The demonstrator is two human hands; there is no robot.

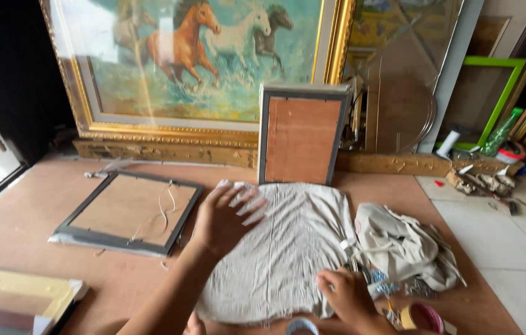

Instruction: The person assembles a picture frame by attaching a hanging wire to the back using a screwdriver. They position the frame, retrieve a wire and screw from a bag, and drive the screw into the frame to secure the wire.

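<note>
In the head view, the left hand [226, 217] lies flat on a pale grey cloth [281, 254] spread over the brown board floor [21, 223], fingers [247, 205] splayed wide and blurred, gripping nothing. The right hand [347, 298] presses on the cloth's near right edge with its fingers curled down; whether they pinch the fabric cannot be told. The cloth runs under both palms and stretches away beyond the left fingertips toward a small frame [303, 133] standing upright with its brown backing outward. Left of the left fingers, a dark frame [128, 212] lies face down with a loose cord across its back. Right of the right fingers sits a crumpled beige cloth [402, 245], and just below them a roll of tape [423, 317]. Behind everything leans a gilt-framed horse painting [195, 56].
</note>
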